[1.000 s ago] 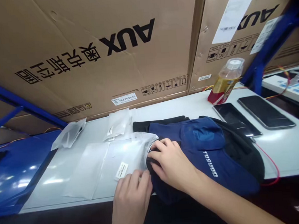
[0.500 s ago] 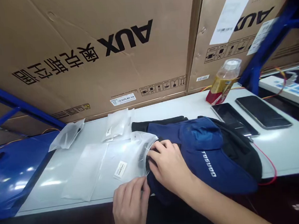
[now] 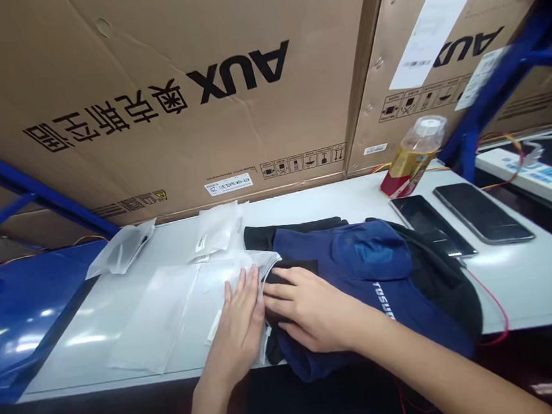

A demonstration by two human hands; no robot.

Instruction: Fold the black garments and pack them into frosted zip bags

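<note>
A clear plastic zip bag (image 3: 264,257) with a white label lies at the table's front, partly covered by my hands. My left hand (image 3: 238,326) rests on this bag with its fingers stretched out, pointing away from me. My right hand (image 3: 309,310) is at the bag's right edge, its fingers extended toward the left hand and touching the edge. Its palm lies over dark blue and black folded clothing (image 3: 323,248), which bears white lettering. What lies inside the bag is hidden by the hands.
Other plastic bags (image 3: 141,322) lie on the white table (image 3: 87,314) to the left. A drink bottle (image 3: 411,156) and two phones (image 3: 482,211) stand or lie at the right, with a red cable (image 3: 499,303). Large cardboard boxes (image 3: 146,44) and blue metal posts (image 3: 502,90) border the back.
My left hand has gone from pinching the bag's near corner to lying flat on the bag, farther forward. The right hand's fingers have straightened and moved slightly down and left.
</note>
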